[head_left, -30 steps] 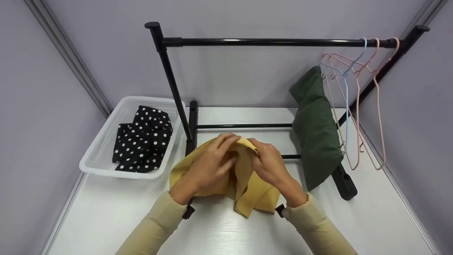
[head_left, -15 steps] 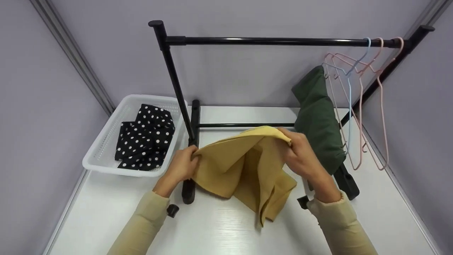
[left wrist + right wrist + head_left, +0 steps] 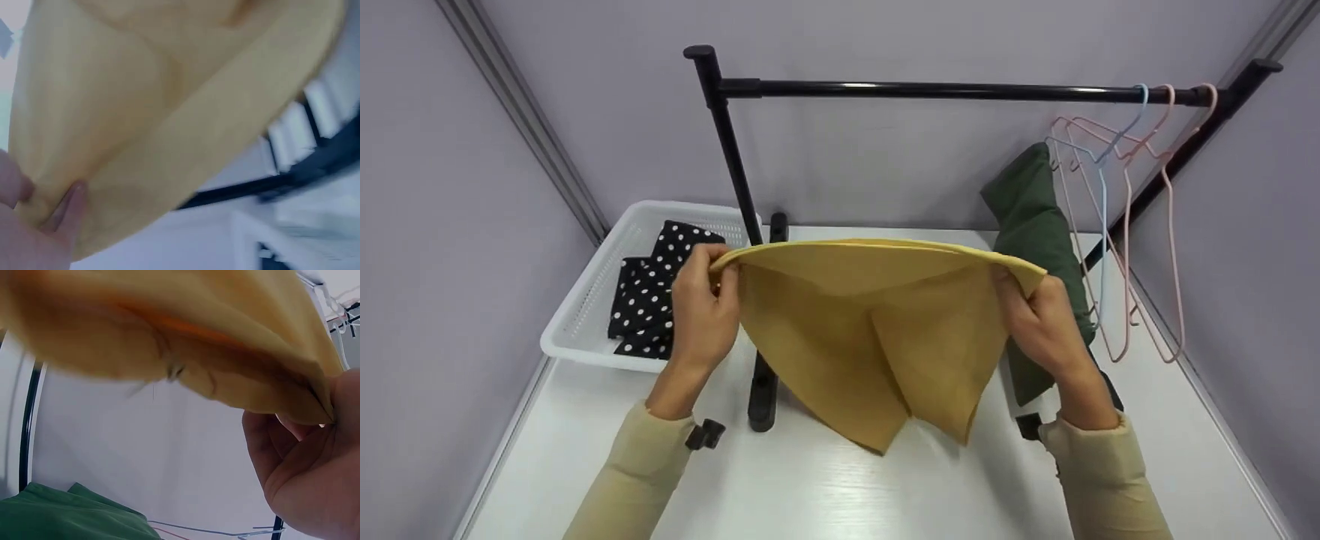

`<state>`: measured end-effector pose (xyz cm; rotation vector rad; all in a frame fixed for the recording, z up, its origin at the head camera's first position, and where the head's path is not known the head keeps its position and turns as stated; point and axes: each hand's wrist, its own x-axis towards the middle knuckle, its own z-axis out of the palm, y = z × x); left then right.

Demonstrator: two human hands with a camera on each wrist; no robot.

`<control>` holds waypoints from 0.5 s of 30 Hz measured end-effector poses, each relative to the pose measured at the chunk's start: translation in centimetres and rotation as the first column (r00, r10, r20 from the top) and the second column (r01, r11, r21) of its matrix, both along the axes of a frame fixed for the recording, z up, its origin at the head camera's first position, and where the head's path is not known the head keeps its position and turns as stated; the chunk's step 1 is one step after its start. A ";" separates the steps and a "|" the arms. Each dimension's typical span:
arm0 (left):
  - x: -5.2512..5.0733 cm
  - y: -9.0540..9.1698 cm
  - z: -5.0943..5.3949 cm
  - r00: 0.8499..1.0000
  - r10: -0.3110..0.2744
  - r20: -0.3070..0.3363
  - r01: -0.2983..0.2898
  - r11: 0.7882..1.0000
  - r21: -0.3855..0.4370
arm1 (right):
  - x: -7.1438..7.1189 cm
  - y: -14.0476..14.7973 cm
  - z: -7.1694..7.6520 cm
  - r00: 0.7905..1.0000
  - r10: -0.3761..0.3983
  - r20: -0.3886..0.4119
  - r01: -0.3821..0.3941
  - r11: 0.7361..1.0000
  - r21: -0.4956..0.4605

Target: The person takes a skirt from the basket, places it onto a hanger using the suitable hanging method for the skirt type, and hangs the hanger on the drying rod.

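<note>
Beige sleeves [image 3: 622, 480] reach in from the lower corners of the frame, with the white desk [image 3: 825, 495] bare between them at bottom centre. At centre left the left hand [image 3: 705, 315] pinches one end of a folded edge, thumb against fingers; at centre right the right hand [image 3: 1046, 330] grips the other end in the same way. Between them the yellow garment [image 3: 840, 337] fills the middle of the frame, its top edge drawn nearly straight and its two lower flaps hanging towards the desk; whether they touch it I cannot tell.

It looks light and soft, with enough body to hold a smooth curve rather than crumple, so it should be neither fragile nor slippery. The doubled top edge seems the firmest place to hold, best near both ends; gripped by a lower flap, it would likely fold over on itself.

Further back, at centre left, a white basket [image 3: 577, 358] holds a polka-dot cloth [image 3: 641, 300], and at centre right a green cushion [image 3: 1024, 195] leans tilted. Beyond, the black rack [image 3: 937, 90] spans the upper frame, a blue hanger [image 3: 1103, 195] and pink hangers [image 3: 1172, 225] bunched at its right end
</note>
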<state>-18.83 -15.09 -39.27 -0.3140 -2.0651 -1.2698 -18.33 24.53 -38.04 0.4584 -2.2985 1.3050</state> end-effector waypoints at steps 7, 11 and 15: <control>2.8 1.5 6.3 0.958 -0.034 -0.286 0.059 0.995 0.082 | 0.7 -0.2 0.1 0.998 -0.050 -0.049 0.043 0.991 -0.130; 5.3 2.5 9.9 0.922 -0.099 -0.374 0.143 0.985 0.092 | 1.1 -0.7 0.3 0.997 -0.059 -0.051 0.048 0.982 -0.184; 7.7 3.5 12.9 0.889 -0.132 -0.437 0.175 0.983 0.059 | 1.8 -1.0 0.5 0.998 -0.045 -0.047 0.034 0.976 -0.216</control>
